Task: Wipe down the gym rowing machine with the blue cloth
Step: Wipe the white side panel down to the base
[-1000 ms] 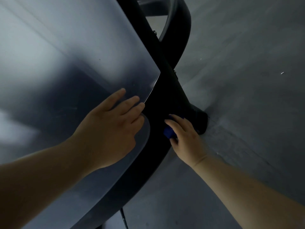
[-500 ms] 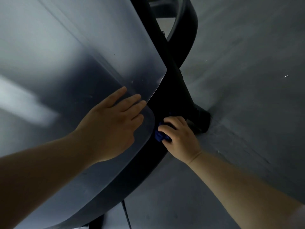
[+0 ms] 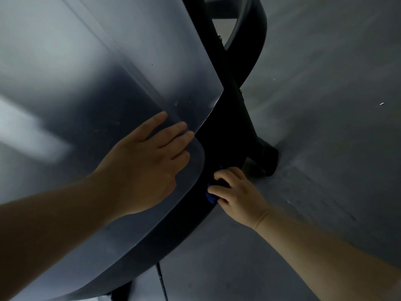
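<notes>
The right hand (image 3: 240, 192) has its fingers curled around the bunched blue cloth (image 3: 211, 197) and holds it against the black curved rim (image 3: 191, 216) of the rowing machine (image 3: 233, 101), near the black foot (image 3: 268, 158) on the grey floor (image 3: 325, 105). The left hand (image 3: 147, 168) lies flat, fingers straight, on the smooth grey cover (image 3: 108, 72), just beside the cloth

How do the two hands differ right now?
Left hand lies flat, fingers straight, on the grey panel; right hand curls its fingers round the blue cloth. Left hand sits higher; right hand is lower, at the black rim. Both are bare.
</notes>
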`<action>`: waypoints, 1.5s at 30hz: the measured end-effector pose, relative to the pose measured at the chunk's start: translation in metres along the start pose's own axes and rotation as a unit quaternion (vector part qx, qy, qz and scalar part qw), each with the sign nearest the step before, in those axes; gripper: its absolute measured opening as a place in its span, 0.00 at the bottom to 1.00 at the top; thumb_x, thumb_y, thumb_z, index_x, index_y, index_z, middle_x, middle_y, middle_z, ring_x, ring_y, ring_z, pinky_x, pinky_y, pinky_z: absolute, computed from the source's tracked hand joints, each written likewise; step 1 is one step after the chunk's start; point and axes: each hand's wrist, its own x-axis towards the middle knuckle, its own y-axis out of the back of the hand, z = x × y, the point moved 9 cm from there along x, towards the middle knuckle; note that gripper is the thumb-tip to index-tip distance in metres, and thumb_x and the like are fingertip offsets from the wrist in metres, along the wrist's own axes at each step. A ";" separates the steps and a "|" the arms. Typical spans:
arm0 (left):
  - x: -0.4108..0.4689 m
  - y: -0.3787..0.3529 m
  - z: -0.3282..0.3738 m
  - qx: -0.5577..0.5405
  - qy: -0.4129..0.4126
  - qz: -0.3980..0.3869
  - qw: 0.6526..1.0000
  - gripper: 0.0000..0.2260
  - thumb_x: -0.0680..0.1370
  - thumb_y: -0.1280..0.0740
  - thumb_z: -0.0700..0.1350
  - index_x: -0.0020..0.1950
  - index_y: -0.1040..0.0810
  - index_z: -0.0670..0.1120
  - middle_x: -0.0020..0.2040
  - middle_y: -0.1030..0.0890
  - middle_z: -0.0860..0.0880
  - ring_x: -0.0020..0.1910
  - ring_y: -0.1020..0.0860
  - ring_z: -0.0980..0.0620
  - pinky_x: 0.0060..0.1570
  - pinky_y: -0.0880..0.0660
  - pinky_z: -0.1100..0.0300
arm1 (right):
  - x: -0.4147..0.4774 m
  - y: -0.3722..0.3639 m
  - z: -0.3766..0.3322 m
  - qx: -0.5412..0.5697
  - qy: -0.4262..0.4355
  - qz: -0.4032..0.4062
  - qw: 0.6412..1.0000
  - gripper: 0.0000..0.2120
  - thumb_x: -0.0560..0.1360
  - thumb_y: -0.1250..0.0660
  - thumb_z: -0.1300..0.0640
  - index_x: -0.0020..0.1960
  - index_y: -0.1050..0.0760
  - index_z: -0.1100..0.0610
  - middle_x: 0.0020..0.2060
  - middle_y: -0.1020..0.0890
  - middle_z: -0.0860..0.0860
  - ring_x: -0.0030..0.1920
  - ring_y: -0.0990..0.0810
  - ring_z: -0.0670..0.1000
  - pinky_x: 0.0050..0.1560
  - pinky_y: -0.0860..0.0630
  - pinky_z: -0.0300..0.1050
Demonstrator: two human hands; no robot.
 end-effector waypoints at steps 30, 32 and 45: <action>-0.149 -0.012 0.014 0.045 0.209 0.059 0.975 0.26 0.75 0.43 0.46 0.73 0.28 0.45 0.78 0.39 0.45 0.77 0.42 0.44 0.75 0.51 0.38 | 0.067 0.037 -0.068 -0.093 0.060 -0.121 0.987 0.16 0.61 0.20 0.65 0.47 0.18 0.58 0.47 0.24 0.54 0.49 0.30 0.53 0.40 0.18 0.50; -0.150 -0.020 0.021 0.042 0.229 0.066 0.970 0.25 0.76 0.45 0.46 0.73 0.28 0.46 0.79 0.39 0.45 0.77 0.42 0.44 0.75 0.52 0.38 | 0.077 0.046 -0.082 -0.089 0.064 -0.141 0.984 0.18 0.62 0.20 0.65 0.49 0.20 0.59 0.48 0.25 0.55 0.50 0.26 0.56 0.44 0.20 0.49; -0.155 -0.035 0.025 0.030 0.262 0.118 0.957 0.25 0.80 0.43 0.52 0.77 0.35 0.50 0.79 0.41 0.50 0.78 0.46 0.47 0.76 0.59 0.44 | 0.061 0.018 -0.089 -0.163 0.025 -0.116 0.979 0.18 0.59 0.18 0.65 0.47 0.17 0.60 0.48 0.22 0.56 0.50 0.25 0.58 0.43 0.20 0.49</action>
